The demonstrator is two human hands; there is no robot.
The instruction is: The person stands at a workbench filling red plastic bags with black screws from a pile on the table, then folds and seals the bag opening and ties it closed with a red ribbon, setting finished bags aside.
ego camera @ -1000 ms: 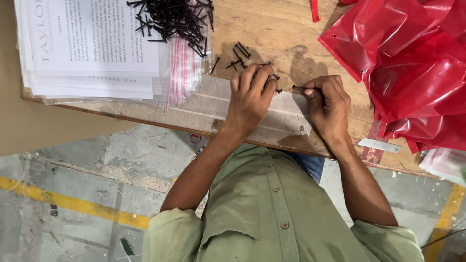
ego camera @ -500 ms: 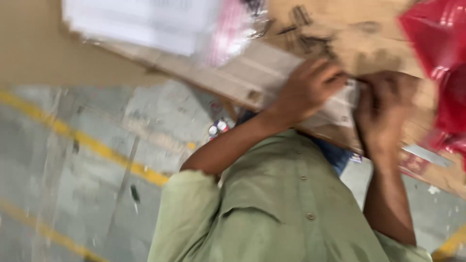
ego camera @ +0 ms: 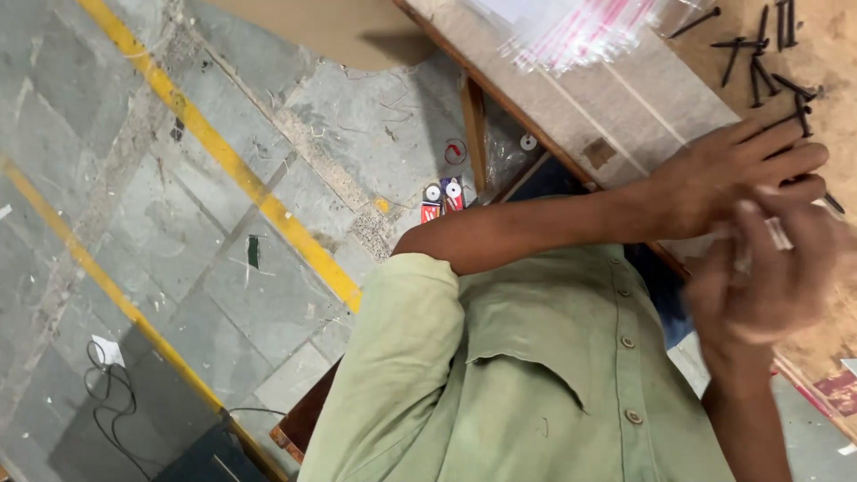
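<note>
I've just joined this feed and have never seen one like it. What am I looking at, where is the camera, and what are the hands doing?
No machine here: a person in a green shirt works with bare hands. The single camera sits on their head and looks down, so you see their own arms. The left hand rests flat on the wooden table, beside scattered black screws. The right hand is blurred; whether it holds anything cannot be told. Clear plastic bags lie on the table. Below is a stone floor with a yellow line.
</note>
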